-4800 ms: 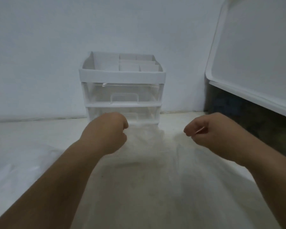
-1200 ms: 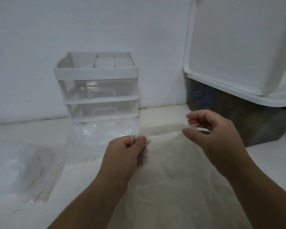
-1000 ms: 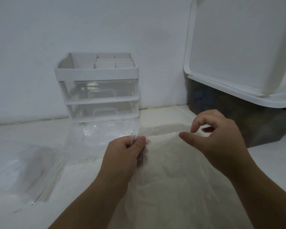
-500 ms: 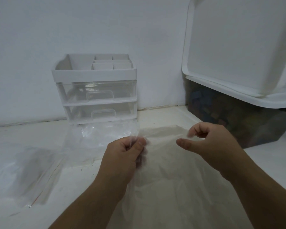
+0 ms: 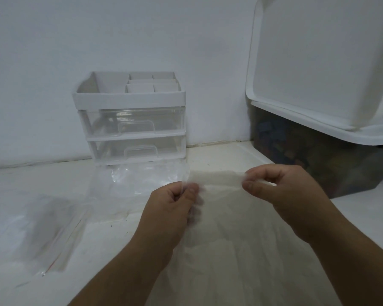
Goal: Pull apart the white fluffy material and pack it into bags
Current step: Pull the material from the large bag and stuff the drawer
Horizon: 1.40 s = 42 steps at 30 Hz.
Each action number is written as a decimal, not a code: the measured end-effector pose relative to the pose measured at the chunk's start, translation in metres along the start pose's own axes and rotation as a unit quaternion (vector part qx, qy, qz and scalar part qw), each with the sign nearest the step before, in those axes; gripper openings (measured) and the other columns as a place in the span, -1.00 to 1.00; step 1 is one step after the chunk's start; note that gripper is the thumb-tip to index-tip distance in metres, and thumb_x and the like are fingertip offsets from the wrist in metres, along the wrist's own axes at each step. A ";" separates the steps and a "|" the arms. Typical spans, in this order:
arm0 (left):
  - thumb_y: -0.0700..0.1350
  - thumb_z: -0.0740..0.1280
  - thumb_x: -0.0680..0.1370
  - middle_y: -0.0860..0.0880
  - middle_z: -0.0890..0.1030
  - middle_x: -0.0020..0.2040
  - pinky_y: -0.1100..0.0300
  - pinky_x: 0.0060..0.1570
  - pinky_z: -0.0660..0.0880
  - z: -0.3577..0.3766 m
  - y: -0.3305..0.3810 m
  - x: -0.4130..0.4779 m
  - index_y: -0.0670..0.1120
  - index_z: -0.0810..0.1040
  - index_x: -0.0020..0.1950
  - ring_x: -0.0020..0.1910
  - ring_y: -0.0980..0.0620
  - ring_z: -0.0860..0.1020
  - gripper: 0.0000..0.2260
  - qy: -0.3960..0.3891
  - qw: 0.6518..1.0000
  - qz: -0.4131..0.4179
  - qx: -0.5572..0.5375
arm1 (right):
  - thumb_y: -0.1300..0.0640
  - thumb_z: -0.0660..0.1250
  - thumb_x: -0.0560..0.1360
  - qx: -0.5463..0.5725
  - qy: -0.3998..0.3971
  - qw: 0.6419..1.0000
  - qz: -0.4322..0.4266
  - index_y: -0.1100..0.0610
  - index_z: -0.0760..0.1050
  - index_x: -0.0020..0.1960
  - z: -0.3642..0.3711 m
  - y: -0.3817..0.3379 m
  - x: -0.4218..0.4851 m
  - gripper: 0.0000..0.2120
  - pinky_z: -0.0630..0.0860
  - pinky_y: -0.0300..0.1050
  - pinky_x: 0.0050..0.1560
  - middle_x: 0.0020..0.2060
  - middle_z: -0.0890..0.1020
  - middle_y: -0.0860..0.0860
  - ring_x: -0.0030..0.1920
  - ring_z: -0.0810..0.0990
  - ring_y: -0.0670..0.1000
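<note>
Head view. Left hand [image 5: 175, 203] and right hand [image 5: 283, 191] each pinch the top edge of a bag [image 5: 219, 187] with curled fingers, in front of the drawers [image 5: 129, 120]. The pale fill looks like the fluff [image 5: 241, 250], though it is too hazy to confirm. Step: opening the mouth. Next: part the two layers and free one hand for loading. Spare bags [image 5: 38, 228] lie front-left of the drawers.

One head view: your own eyes, forward and down

You look from close above the counter [image 5: 53, 177] toward the wall [image 5: 119, 29] along its far edge. Your left hand [image 5: 170, 204] and right hand [image 5: 283, 191], on the bag [image 5: 230, 228], sit near the lens at mid-frame. The drawers [image 5: 131, 129] stand at the far edge and the bin [image 5: 318, 162] fills the far right corner.
</note>
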<state>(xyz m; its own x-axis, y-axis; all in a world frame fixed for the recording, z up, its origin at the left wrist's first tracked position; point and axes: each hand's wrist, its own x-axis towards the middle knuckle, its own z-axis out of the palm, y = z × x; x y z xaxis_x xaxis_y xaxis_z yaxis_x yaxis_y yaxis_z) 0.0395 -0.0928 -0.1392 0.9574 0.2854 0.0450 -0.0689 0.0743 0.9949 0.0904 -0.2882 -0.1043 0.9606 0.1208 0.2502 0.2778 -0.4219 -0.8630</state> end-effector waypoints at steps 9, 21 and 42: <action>-0.13 0.37 0.58 -0.09 0.64 -0.26 0.04 -0.18 0.50 -0.002 0.000 -0.001 -0.12 0.69 -0.13 -0.28 -0.01 0.53 -0.85 -0.003 1.000 0.021 0.015 | 0.15 0.58 0.36 0.002 0.002 0.999 0.035 0.14 0.63 -0.26 0.001 -0.004 -0.003 -0.86 0.59 0.01 0.02 -0.21 0.71 0.00 -0.08 0.67 0.03; -0.19 0.34 0.56 -0.20 0.71 -0.10 0.02 -0.04 0.54 0.000 0.003 -0.004 -0.18 0.67 -0.09 -0.15 -0.08 0.63 -0.87 -0.064 0.996 0.041 -0.036 | -0.02 0.65 0.18 0.088 -0.095 0.990 0.057 -0.06 0.50 0.36 -0.008 0.007 0.004 -0.23 0.47 0.00 0.28 0.19 0.61 -0.07 0.21 0.57 -0.03; -0.08 0.36 0.58 -0.07 0.59 -0.35 0.31 -0.33 0.47 -0.004 0.008 -0.004 -0.02 0.73 -0.14 -0.36 0.11 0.50 -0.82 -0.008 0.995 0.060 0.076 | 0.12 0.71 0.09 0.121 -0.135 0.983 0.039 0.14 0.68 0.01 -0.010 0.001 -0.001 -0.49 0.59 -0.02 -0.11 -0.26 0.68 0.07 -0.26 0.66 0.06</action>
<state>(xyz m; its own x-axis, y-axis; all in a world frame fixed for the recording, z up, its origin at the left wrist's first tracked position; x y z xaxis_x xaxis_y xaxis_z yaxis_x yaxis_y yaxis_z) 0.0334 -0.0892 -0.1320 0.9490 0.2690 0.1646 -0.1409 -0.1054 0.9844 0.0900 -0.2975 -0.1012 0.9352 0.3447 0.0805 0.1633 -0.2183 -0.9621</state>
